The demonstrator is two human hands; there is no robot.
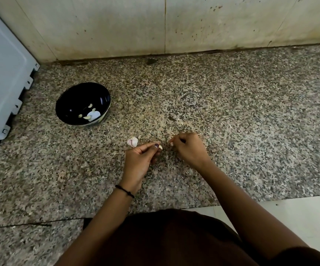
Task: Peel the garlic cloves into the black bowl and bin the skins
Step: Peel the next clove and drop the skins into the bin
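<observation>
Now, counter (232,112): being used as the work surface.
Bowl (65,104): being kept far left, peeled cloves (87,117) inside.
Left hand (138,160): being pinched shut on a clove (160,147).
Right hand (190,148): being held curled; grip cannot be told.
Garlic piece (132,141): being left beside the left hand.

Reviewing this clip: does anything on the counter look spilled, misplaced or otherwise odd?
One thing: the black bowl, meant for peeled cloves, also holds a flat whitish piece that looks like skin. Nothing looks spilled; a partly skinned garlic piece lies by the left hand.
</observation>
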